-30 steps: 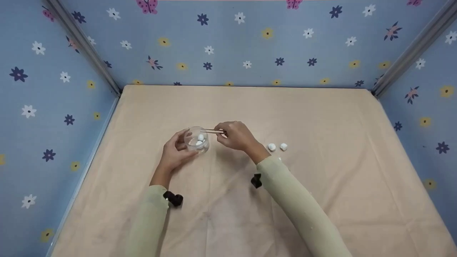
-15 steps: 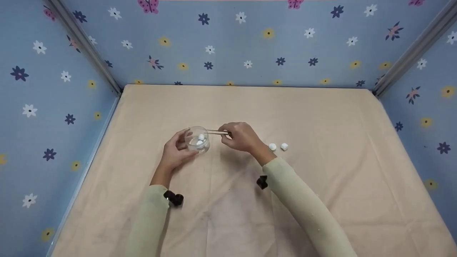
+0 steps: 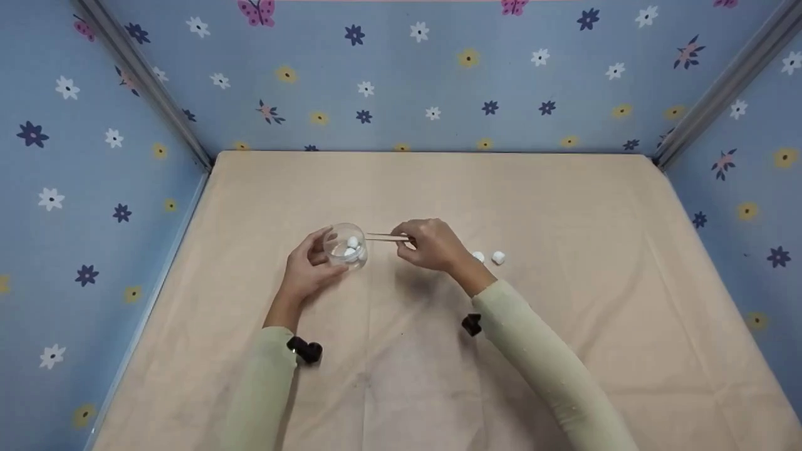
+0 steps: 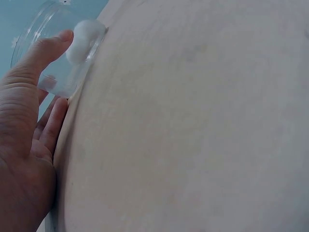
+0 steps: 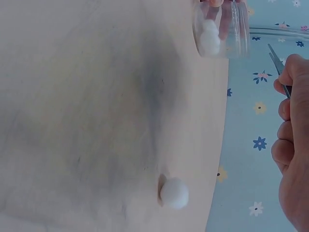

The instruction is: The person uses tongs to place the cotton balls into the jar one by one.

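My left hand [image 3: 307,270] holds a clear jar [image 3: 333,252] on the table, thumb on the near side and fingers round the far side. Inside it lie several white cotton balls [image 3: 353,242], also seen through the wall in the left wrist view [image 4: 79,46]. My right hand [image 3: 432,245] pinches a pair of slim tweezers [image 3: 383,238] just right of the jar. Their tips point left, slightly apart, with nothing between them. Two more cotton balls rest on the table: one [image 3: 498,257] in full sight, the other [image 3: 479,256] partly behind my right wrist.
A beige cloth [image 3: 564,207] with creases covers the table. Blue flowered walls [image 3: 426,75] enclose its back and both sides, with grey metal posts [image 3: 720,94] at the back corners. A small black camera [image 3: 305,349] sits on each wrist.
My right hand has drawn back to the right, taking the tweezer tips from over the jar to beside it. The left hand and jar stay in place.
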Demonstrator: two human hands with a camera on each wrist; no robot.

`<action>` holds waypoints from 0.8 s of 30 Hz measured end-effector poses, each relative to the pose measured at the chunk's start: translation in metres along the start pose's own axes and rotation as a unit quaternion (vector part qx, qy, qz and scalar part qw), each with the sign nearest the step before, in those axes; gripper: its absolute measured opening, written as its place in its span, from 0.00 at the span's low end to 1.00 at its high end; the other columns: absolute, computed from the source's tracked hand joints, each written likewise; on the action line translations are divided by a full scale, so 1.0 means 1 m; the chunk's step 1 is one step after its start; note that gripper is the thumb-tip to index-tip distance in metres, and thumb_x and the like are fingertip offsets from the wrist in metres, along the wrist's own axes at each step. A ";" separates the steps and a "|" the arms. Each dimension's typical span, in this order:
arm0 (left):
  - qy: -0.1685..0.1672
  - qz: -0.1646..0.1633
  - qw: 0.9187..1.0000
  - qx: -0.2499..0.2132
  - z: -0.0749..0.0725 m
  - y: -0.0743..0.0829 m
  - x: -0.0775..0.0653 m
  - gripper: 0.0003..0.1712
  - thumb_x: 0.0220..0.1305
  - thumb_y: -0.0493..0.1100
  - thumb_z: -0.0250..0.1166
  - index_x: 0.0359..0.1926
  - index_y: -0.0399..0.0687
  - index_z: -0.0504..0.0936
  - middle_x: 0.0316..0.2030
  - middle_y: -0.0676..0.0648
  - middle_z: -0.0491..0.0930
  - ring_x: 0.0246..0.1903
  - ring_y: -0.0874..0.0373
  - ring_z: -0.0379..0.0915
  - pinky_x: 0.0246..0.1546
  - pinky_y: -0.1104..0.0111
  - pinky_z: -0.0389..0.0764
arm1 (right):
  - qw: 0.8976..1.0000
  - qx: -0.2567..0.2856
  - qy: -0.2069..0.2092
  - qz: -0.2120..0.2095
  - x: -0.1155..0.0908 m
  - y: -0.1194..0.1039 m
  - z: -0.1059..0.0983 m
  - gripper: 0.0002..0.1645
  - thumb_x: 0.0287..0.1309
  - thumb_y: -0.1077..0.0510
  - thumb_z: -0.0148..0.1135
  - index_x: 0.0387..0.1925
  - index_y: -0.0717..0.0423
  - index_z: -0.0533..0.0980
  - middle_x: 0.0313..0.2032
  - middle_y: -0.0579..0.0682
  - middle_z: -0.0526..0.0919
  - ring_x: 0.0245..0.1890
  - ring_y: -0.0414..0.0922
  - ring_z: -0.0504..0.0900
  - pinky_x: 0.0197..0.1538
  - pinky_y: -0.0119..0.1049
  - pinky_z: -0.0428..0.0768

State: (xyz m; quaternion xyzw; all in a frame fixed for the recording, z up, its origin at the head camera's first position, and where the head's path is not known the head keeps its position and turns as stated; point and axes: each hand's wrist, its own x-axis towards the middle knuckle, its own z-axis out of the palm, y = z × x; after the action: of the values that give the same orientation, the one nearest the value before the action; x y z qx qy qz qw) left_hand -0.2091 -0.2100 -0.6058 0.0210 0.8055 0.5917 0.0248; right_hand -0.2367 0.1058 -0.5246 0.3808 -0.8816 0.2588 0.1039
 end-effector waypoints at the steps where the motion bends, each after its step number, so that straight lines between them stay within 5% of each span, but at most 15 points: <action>1: 0.000 -0.001 1.000 0.001 0.000 0.000 0.000 0.55 0.59 0.31 0.85 0.85 0.49 0.71 0.81 0.39 0.76 0.75 0.40 0.77 0.60 0.84 0.79 | 1.000 -0.001 0.000 0.000 -0.001 0.001 -0.001 0.13 0.67 0.63 0.66 0.49 0.60 0.91 0.33 0.57 0.94 0.25 0.45 0.78 0.33 0.41 0.78; 16: 0.005 -0.003 1.000 0.005 0.000 0.000 0.000 0.54 0.59 0.33 0.86 0.84 0.51 0.72 0.80 0.41 0.77 0.73 0.43 0.77 0.59 0.85 0.77 | 1.000 -0.009 0.023 -0.013 -0.014 0.006 -0.020 0.13 0.68 0.64 0.66 0.49 0.61 0.90 0.32 0.57 0.93 0.24 0.48 0.80 0.34 0.47 0.82; 24: 0.003 0.004 1.000 -0.007 0.000 0.001 -0.001 0.54 0.59 0.31 0.85 0.84 0.49 0.72 0.79 0.39 0.78 0.72 0.41 0.78 0.58 0.85 0.79 | 0.999 0.004 0.032 0.000 -0.023 0.011 -0.029 0.14 0.68 0.65 0.65 0.51 0.61 0.90 0.34 0.57 0.93 0.25 0.46 0.77 0.34 0.40 0.76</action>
State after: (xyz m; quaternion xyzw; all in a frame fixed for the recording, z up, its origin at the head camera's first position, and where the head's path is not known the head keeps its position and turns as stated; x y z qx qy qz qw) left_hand -0.2081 -0.2099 -0.6050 0.0222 0.8015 0.5973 0.0205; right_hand -0.2293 0.1423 -0.5127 0.3731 -0.8767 0.2744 0.1301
